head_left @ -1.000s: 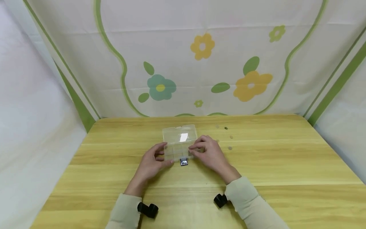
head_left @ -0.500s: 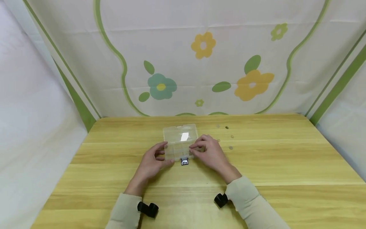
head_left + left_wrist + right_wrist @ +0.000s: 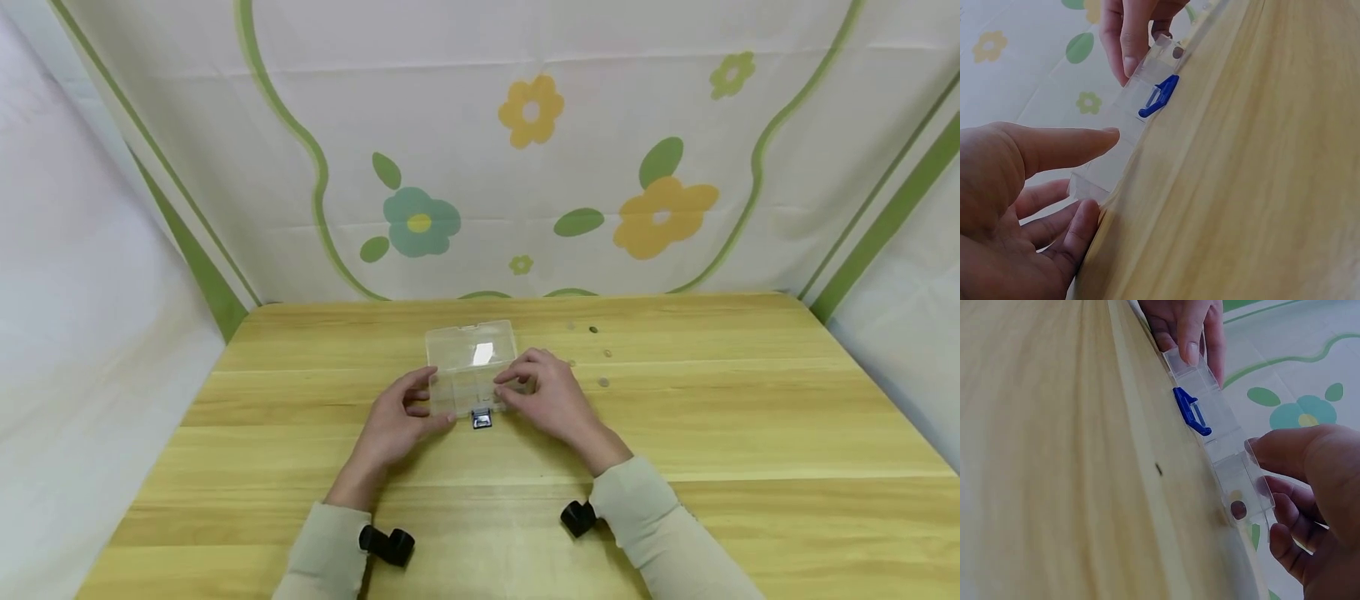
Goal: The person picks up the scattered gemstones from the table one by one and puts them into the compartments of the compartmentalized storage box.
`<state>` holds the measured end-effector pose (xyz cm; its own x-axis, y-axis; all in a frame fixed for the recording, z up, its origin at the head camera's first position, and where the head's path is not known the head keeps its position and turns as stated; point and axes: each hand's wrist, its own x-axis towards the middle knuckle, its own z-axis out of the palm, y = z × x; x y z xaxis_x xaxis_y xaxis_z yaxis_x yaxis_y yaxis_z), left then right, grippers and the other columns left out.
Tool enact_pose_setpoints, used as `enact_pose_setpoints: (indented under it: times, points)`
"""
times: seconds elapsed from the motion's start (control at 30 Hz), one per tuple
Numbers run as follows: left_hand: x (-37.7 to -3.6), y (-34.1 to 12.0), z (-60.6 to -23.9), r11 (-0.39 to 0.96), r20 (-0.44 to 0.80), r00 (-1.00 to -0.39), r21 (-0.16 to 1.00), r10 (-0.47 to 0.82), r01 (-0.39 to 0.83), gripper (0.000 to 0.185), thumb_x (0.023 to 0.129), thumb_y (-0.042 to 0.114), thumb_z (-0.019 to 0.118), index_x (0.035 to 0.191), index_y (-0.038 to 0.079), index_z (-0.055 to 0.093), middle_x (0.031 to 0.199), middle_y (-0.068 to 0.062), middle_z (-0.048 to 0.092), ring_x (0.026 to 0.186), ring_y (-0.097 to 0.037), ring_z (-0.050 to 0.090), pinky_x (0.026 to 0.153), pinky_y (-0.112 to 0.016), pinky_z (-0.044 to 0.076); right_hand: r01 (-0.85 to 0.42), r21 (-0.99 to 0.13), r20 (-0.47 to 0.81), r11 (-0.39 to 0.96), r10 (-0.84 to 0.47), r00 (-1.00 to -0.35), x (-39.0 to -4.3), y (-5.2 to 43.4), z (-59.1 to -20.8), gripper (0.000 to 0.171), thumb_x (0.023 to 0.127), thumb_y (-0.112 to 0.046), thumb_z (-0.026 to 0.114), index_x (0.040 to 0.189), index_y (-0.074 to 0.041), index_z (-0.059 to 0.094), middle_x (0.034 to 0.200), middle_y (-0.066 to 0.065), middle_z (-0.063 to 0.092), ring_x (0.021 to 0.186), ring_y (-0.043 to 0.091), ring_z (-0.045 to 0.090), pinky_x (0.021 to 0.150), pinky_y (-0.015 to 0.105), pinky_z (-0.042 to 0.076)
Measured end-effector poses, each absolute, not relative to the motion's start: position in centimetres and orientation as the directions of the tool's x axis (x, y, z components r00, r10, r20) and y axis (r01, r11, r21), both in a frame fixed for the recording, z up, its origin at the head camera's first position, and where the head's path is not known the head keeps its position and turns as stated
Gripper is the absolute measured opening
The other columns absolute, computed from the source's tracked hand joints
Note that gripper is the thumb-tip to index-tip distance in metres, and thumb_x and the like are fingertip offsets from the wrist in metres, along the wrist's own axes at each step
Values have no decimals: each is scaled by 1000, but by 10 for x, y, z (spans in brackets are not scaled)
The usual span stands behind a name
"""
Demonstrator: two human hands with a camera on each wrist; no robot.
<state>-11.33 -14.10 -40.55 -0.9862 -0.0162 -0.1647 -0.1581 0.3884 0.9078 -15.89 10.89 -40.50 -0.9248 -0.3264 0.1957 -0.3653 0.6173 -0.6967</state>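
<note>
1. The clear compartment box (image 3: 463, 410) sits on the table (image 3: 480, 508), lid (image 3: 450, 350) raised, blue latch (image 3: 1189, 414) in front.
2. The left hand (image 3: 397, 421) grips its left end between thumb and fingers.
3. The right hand (image 3: 551, 396) hovers at the right compartments, thumb and forefinger close together; whether they hold anything cannot be told.
4. A dark disc (image 3: 1238, 509) lies in the right end compartment.

The left grip (image 3: 397, 421) holds the near end of an open clear box (image 3: 442, 398) on the bench (image 3: 480, 517). The right grip (image 3: 546, 393) hovers over its other end. Small round pieces (image 3: 603, 382) lie beyond the right grip.
</note>
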Motion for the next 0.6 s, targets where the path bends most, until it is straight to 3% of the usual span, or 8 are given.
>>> enact_pose_setpoints:
  times: [0.33, 0.6]
  points:
    - [-115, -141, -405, 385, -170, -985, 908, -19, -164, 76, 87, 9, 90, 155, 14, 56, 142, -20, 63, 118, -33, 69, 103, -47, 58, -313, -784, 161, 536, -312, -936, -164, 115, -406, 18, 89, -23, 89, 106, -19, 84, 104, -4, 72, 91, 16, 62, 75, 28, 54]
    - [-117, -139, -405, 397, -161, -986, 904, -37, -162, 76, 84, 8, 91, 152, 14, 59, 139, -18, 64, 114, -31, 67, 101, -44, 57, -304, -782, 176, 543, -276, -945, -169, 127, -400, 17, 90, -20, 88, 106, -16, 85, 104, -2, 75, 93, 19, 64, 77, 31, 54]
